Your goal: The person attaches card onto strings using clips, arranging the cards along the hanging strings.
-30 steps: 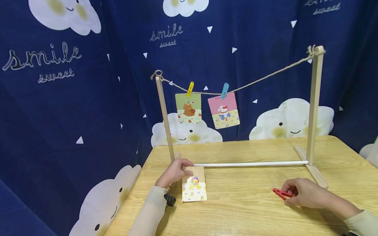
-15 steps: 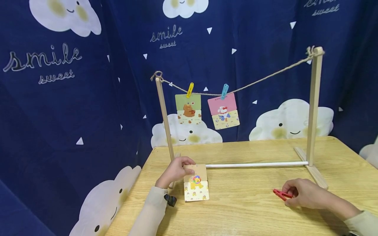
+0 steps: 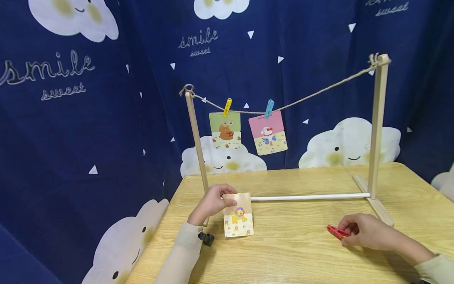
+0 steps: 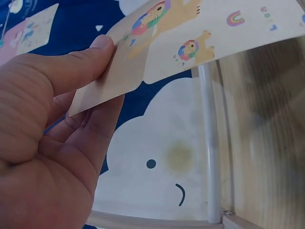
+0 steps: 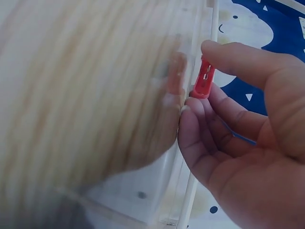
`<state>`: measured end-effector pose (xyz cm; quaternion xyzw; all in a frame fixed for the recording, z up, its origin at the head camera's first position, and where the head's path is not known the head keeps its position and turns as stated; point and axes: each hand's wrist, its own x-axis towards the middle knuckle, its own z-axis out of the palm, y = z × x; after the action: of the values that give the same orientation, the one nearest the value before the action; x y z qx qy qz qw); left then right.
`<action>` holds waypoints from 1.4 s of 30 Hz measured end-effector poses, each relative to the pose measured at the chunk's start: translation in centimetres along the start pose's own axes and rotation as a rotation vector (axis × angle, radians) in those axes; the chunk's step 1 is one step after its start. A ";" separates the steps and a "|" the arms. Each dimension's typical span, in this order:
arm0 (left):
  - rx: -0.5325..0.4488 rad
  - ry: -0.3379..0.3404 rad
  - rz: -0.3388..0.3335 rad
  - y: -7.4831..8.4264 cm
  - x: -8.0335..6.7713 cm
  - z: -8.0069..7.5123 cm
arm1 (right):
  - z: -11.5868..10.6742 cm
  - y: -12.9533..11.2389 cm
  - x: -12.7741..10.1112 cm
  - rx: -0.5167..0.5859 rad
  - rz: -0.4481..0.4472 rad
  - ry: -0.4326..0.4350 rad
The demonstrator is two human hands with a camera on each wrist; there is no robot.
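Hands both hold: the left hand (image 3: 210,204) pinches a lion card (image 3: 239,216) just above the table (image 3: 301,252), the right hand (image 3: 367,233) grips a red peg (image 3: 337,232). Two cards (image 3: 225,130) already hang pegged on the string (image 3: 319,92); this third looks not yet hung

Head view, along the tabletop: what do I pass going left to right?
Left hand → lion card it pinches → white rod → red clothespin → right hand gripping it.
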<state>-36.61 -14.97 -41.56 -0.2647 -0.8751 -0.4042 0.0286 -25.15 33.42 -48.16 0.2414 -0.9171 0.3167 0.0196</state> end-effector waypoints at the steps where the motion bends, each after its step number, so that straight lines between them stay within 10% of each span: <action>1: -0.002 0.001 0.001 0.1 0.0 0.0 | 0.0 0.0 0.1 0.002 0.001 0.001; 42: -0.018 0.065 0.010 4.1 1.1 0.0 | -4.8 -4.8 2.6 0.017 0.018 0.253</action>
<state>-35.56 -12.29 -38.46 -0.2561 -0.8687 -0.4202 0.0570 -25.83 31.82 -41.13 0.1914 -0.9067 0.3527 0.1301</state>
